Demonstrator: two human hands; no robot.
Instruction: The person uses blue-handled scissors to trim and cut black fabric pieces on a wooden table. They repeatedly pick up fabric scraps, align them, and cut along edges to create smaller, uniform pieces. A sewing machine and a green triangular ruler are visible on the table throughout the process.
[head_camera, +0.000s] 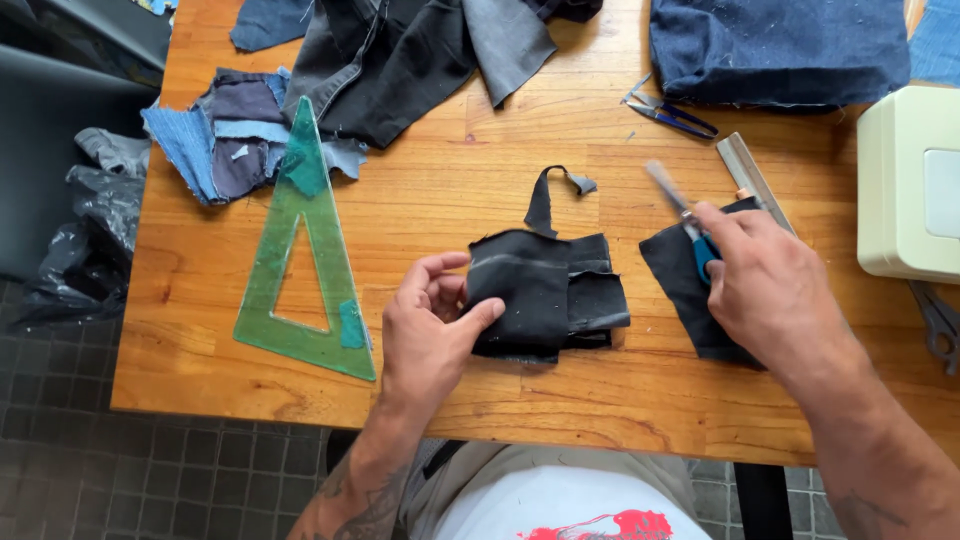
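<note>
**Black fabric pieces held at the near edge of a wooden table**

Nearest to the person, the left hand pinches the left edge of a stack of black fabric pieces, with the thumb on top and the fingers curled behind it. The stack lies flat on the wooden table, a little left of the middle, and a narrow black strip goes up from its top edge.

The right hand is closed around a tool with a blue handle; its blurred metal end points up and to the left. Under this hand lies another black cloth piece, just beside the stack.

To the left rests a green transparent triangle ruler. Farther away are denim scraps, dark garments, small snips, a metal ruler and folded blue denim. A cream-coloured machine stands at the right edge.
</note>
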